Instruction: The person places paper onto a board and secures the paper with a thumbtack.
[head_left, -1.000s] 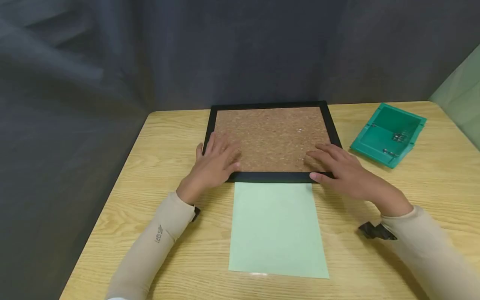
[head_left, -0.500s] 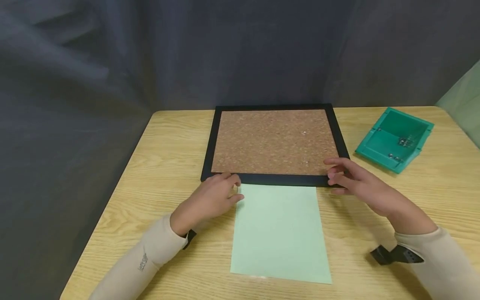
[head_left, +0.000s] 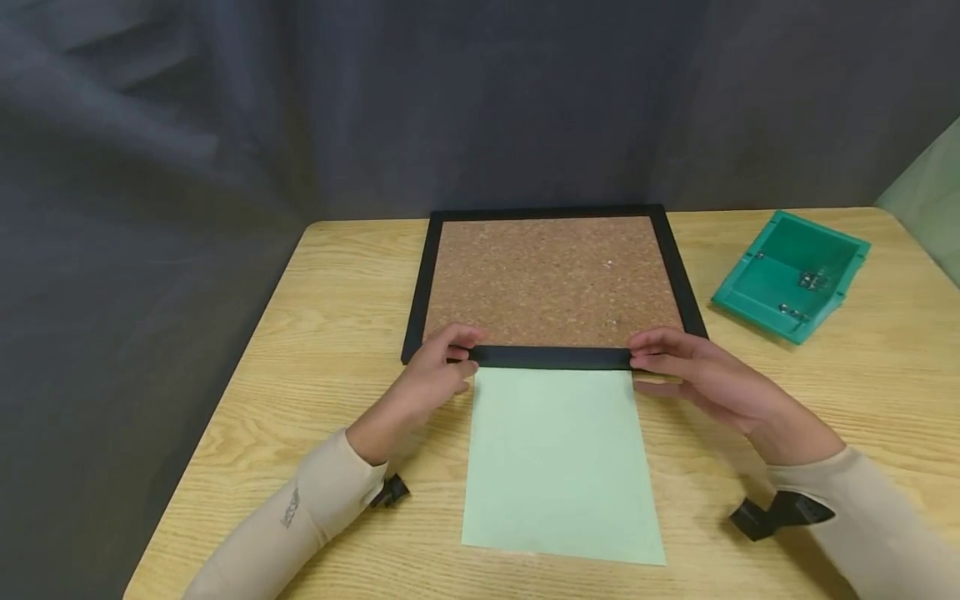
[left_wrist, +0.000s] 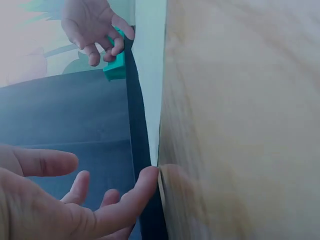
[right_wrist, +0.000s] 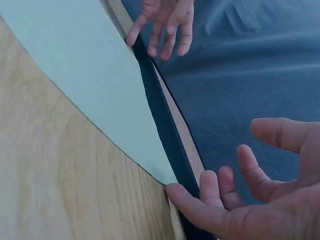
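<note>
The sheet (head_left: 562,467) is pale green, the cork (head_left: 551,283) speckled brown.

A green box (head_left: 810,242) sits on the wooden table (head_left: 337,292) near a dark curtain (head_left: 495,100)

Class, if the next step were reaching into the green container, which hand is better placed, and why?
Probably the right hand. The green container lies on its side of the corkboard, nearer to it; the left hand, by the paper's far left corner, would have to reach across.
</note>
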